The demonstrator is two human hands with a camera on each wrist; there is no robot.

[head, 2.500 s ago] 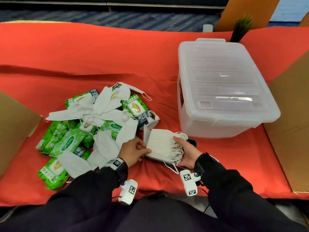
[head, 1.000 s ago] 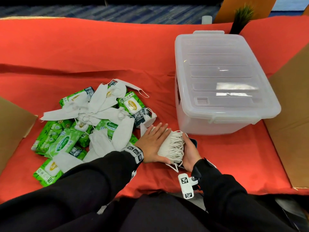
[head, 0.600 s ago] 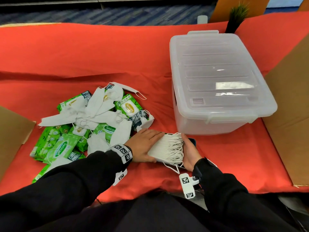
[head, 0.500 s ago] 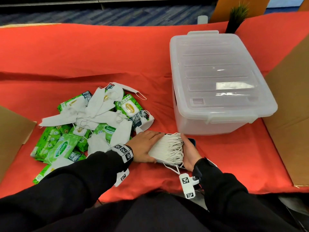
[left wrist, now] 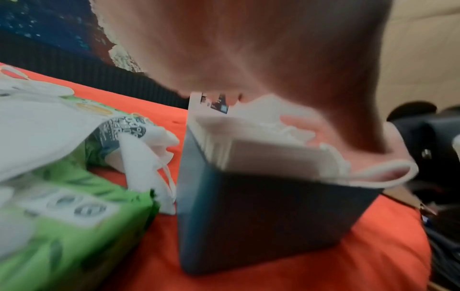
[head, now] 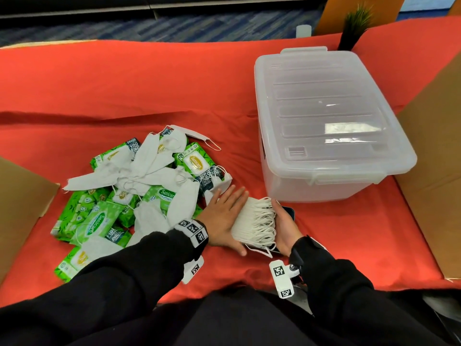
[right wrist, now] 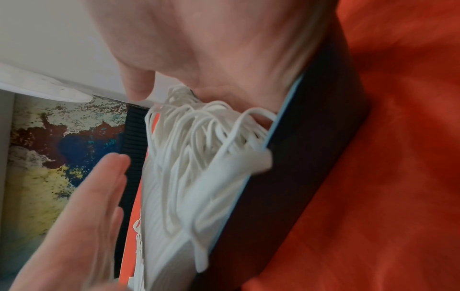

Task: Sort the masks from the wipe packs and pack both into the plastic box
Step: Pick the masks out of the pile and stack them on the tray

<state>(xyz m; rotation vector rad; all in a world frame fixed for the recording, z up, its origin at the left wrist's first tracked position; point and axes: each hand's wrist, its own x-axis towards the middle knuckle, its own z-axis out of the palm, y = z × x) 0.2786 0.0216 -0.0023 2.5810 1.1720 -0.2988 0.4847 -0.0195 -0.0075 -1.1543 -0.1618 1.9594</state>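
A stack of white masks (head: 254, 222) lies in a dark blue holder (left wrist: 248, 216) on the red cloth near me. My left hand (head: 225, 208) presses flat on the stack's left side, fingers straight and spread. My right hand (head: 284, 222) grips the right side, thumb over the ear loops (right wrist: 199, 147) and fingers curled round the holder's edge (right wrist: 293, 149). Left of the stack is a mixed pile of green wipe packs (head: 97, 221) and loose white masks (head: 149, 166). The clear plastic box (head: 324, 126) stands just behind my right hand with its lid on.
Cardboard flaps rise at the left (head: 20, 208) and right (head: 436, 183) edges of the red cloth (head: 124, 83). A small spiky plant (head: 354, 26) and a white cup (head: 303, 29) stand behind the box.
My left hand, cupped against the stack's left side half a second ago, now lies flat on it with fingers straightened and spread. The right hand keeps its grip in the same place.
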